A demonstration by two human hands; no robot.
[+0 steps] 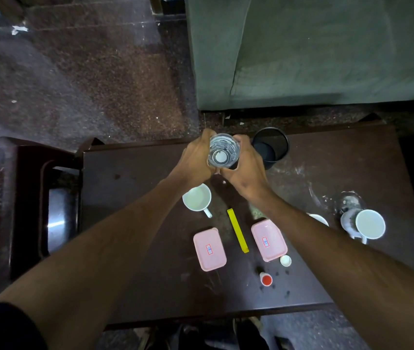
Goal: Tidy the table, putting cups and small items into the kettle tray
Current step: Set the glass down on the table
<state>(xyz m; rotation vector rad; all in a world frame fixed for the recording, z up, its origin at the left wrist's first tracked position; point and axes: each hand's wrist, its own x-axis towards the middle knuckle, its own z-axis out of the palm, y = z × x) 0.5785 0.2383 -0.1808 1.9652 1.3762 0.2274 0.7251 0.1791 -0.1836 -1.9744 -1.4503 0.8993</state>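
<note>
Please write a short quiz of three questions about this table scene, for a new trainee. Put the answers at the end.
1. True or false: both hands, the left hand and the right hand, hold the clear glass.
2. How many pink lidded boxes lie on the dark table?
3. What lies between those boxes? A) a spoon B) a yellow strip C) a red cap

Key
1. True: the hands grip it from either side, above the table.
2. Two: the left pink box and the right pink box.
3. B: the yellow strip.
</note>
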